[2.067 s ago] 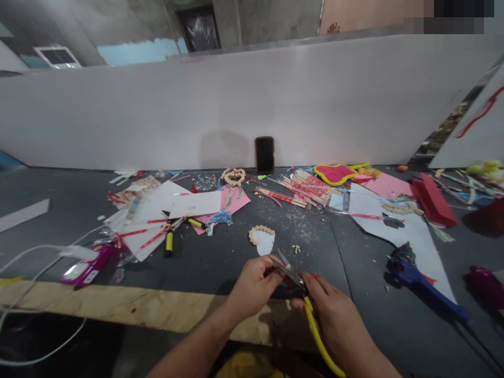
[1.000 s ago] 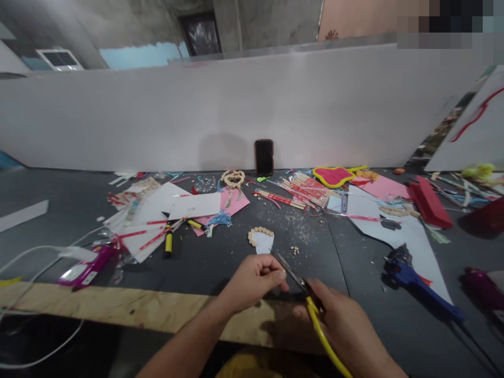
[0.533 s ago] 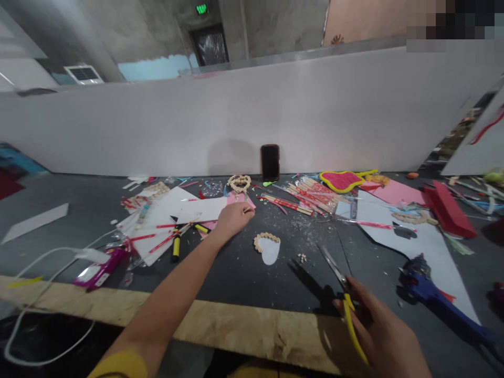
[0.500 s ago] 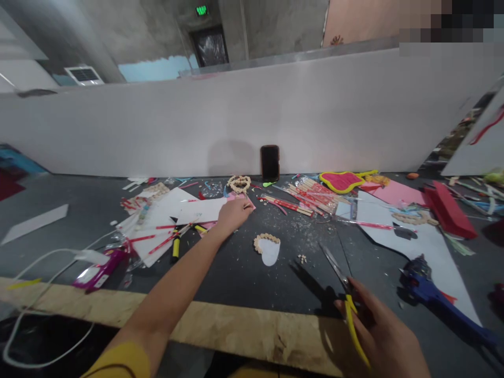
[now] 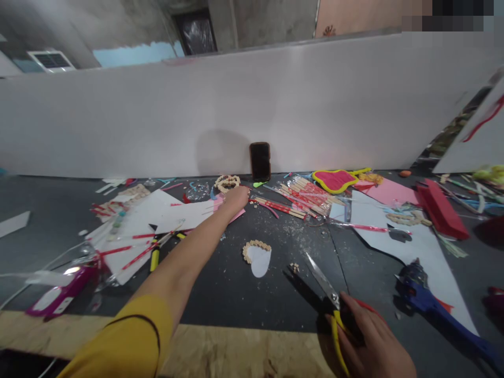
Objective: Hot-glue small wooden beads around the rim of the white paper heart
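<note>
My right hand [image 5: 374, 336] is wrapped round the handles of a pair of scissors [image 5: 323, 278] with yellow and red grips; the blades point away over the dark tabletop. Stretched far forward, my left hand [image 5: 237, 198] has its fingers curled together beside the red-wrapped chopsticks [image 5: 279, 207]; what they pinch, if anything, is hidden. Just behind that hand lies a ring of wooden pieces [image 5: 227, 183]. Between both arms rests a white paper heart [image 5: 260, 262], its upper left edge lined with small wooden pieces. Tiny cut bits [image 5: 294, 268] lie near the scissor tips.
A phone [image 5: 260, 161] leans against the white partition [image 5: 157, 115]. On the right are a blue glue gun [image 5: 429, 299], white sheets and a red folded piece [image 5: 443, 209]. A purple device [image 5: 61, 294] with a cable and paper scraps are on the left.
The view has shifted, so the table things appear further left and the left arm shows more sleeve. My left hand has moved slightly towards the chopsticks; the scissors stay in my right hand.
</note>
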Available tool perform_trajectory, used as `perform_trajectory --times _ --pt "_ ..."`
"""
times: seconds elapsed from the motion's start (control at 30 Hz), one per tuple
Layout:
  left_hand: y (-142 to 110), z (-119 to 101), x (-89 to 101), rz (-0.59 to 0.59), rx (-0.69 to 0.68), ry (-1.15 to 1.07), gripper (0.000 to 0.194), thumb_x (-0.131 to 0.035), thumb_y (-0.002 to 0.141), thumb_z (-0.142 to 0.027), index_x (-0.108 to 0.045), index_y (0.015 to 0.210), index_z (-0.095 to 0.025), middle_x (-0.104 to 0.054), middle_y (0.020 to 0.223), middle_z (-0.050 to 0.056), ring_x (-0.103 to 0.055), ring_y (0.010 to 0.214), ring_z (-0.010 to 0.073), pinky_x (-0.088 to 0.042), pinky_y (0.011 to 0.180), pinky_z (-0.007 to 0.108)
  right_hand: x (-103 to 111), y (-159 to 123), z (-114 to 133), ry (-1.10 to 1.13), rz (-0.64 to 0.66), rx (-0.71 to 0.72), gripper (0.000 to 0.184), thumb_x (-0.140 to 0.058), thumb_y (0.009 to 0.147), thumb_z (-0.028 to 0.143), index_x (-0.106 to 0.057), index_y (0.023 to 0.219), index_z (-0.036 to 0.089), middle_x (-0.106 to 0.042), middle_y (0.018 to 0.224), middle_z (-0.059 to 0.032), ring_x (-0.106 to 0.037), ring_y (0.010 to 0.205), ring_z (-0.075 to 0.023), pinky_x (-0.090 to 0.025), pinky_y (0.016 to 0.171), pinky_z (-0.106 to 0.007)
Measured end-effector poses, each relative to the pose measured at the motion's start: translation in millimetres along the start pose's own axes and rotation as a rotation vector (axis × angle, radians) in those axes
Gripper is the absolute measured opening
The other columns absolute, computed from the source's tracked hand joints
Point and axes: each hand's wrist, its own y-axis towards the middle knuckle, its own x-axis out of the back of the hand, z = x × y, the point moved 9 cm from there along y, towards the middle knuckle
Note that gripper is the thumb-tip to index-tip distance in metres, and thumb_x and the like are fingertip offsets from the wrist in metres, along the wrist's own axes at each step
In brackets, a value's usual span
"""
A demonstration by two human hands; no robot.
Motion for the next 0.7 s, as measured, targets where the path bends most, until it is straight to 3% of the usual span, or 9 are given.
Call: perform_trajectory --times 0.2,0.33,0.43,0.53,0.7 --pt "-12 -7 14.8 -0.006 -0.04 0.007 0.031 -0.053 0.088 -0.029 -0.052 0.115 -0.015 -0.056 0.115 0.009 -0.058 0.097 0.0212 -0.05 0.08 0.041 -4 -1 -5 0.037 0.043 -0.048 0.044 -0.049 0.082 0.042 -0.052 0.119 0.02 -0.069 0.098 -0.0085 -0.068 0.082 -0.0226 -0.055 0.065 -0.031" --pt "-61 -44 28.7 -0.037 -0.188 -0.037 0.026 -0.04 0.091 -0.023 -0.06 0.106 -0.015 -0.062 0.109 0.013 -0.056 0.104 0.0267 -0.044 0.085 0.038 -4 -2 -5 0.049 0.046 -0.052 0.042 -0.049 0.082 0.042 -0.051 0.119 0.021 -0.069 0.097 -0.0079 -0.068 0.082 -0.0218 -0.055 0.065 -0.031" --pt "-119 -92 17.3 0.027 -0.41 -0.097 0.022 -0.045 0.087 -0.026 -0.065 0.098 -0.025 -0.067 0.104 0.003 -0.059 0.099 0.022 -0.044 0.084 0.03 3 -1 -3 0.055 -0.005 -0.044 0.041 -0.049 0.083 0.042 -0.053 0.116 0.019 -0.069 0.095 -0.0088 -0.068 0.079 -0.0212 -0.055 0.063 -0.03" --pt "-163 -126 -2.7 0.11 -0.556 -0.136 0.018 -0.051 0.081 -0.025 -0.067 0.088 -0.027 -0.07 0.094 0.001 -0.063 0.09 0.021 -0.046 0.074 0.027 10 0 -1 0.102 -0.061 -0.034 0.041 -0.049 0.083 0.042 -0.053 0.116 0.018 -0.069 0.096 -0.0094 -0.067 0.081 -0.0211 -0.054 0.065 -0.03" --pt "-182 -140 -17.9 0.127 -0.597 -0.176 0.02 -0.051 0.078 -0.019 -0.066 0.089 -0.026 -0.071 0.092 0.003 -0.065 0.085 0.023 -0.046 0.068 0.028 13 -4 -1 0.146 -0.094 -0.032 0.04 -0.052 0.083 0.039 -0.051 0.117 0.018 -0.068 0.096 -0.0085 -0.066 0.084 -0.0204 -0.053 0.07 -0.029"
